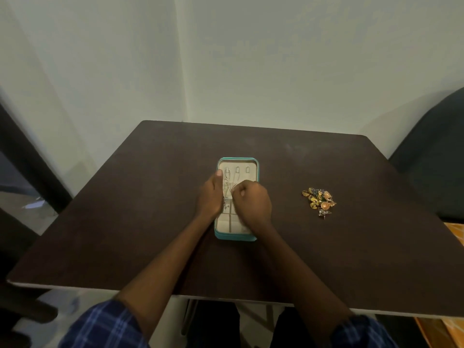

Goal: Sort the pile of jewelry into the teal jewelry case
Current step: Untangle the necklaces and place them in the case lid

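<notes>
**Both hands at the teal jewelry case**

The teal jewelry case (237, 237) lies open at the middle of the dark counter (150, 197). Its left edge is touched by the left hand (210, 197), fingers straight. Thin chains (229, 188) inside the case are pinched by the curled right hand (253, 200). The pile of jewelry (319, 200) lies well right of the case.

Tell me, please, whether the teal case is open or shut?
Open: the case lies flat on the table, its pale lined interior and dividers showing inside the teal rim.
</notes>
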A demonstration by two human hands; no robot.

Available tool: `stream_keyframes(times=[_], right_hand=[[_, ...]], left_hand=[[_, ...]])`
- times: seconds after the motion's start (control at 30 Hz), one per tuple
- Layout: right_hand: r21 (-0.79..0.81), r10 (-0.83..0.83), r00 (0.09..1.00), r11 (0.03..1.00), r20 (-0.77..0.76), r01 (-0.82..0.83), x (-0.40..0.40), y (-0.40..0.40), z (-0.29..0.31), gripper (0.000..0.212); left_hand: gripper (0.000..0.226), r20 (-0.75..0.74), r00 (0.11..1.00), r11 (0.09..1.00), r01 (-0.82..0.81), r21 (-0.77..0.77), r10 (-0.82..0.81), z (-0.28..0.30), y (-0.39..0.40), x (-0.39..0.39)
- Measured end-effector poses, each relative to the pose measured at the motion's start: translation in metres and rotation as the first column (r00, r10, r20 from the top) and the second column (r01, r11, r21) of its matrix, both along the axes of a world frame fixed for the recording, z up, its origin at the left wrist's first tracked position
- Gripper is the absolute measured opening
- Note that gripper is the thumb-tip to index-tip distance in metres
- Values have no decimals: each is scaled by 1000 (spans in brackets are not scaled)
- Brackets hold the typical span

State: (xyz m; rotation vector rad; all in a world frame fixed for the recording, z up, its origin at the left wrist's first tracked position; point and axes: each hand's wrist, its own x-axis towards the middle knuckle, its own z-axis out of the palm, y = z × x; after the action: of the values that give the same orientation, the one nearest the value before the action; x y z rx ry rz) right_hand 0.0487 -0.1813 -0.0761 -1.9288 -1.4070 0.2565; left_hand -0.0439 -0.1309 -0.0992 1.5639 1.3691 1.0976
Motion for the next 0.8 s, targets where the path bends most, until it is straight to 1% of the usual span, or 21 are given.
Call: stream_keyframes(times=[0.07, 0.1, 0.23, 0.3, 0.37, 0.43, 0.67, 0.8], right_hand=[[-13, 12, 980, 1000, -198, -15, 8, 0, 7, 18], [-27, 21, 964, 999, -265, -29, 13, 1, 10, 17], [-24, 39, 877, 998, -479, -57, 26, 6, 21, 24], [-19, 53, 824, 997, -564, -77, 31, 8, 27, 21], [-6, 66, 794, 996, -605, -87, 33, 6, 38, 17], [12, 84, 783, 995, -616, -98, 35, 7, 48, 15], [18, 149, 805, 985, -574, -170, 35, 6, 72, 18], [30, 160, 731, 982, -663, -188, 32, 3, 89, 24]], left_hand=[[45, 9, 1000, 1000, -2, -8, 2, -1, 2, 0], [45, 17, 1000, 1000, 1, -11, 0, -1, 2, -1], [44, 21, 1000, 1000, 7, 0, -7, 0, 0, -2], [44, 13, 1000, 1000, 0, 0, 0, -1, 0, -2], [42, 25, 1000, 1000, 2, -8, -1, 0, 0, -2], [41, 28, 1000, 1000, 5, -9, -5, 0, 0, -1], [44, 27, 1000, 1000, 8, 4, -8, -1, 0, -2], [41, 20, 1000, 1000, 5, 18, -5, -3, 1, -2]])
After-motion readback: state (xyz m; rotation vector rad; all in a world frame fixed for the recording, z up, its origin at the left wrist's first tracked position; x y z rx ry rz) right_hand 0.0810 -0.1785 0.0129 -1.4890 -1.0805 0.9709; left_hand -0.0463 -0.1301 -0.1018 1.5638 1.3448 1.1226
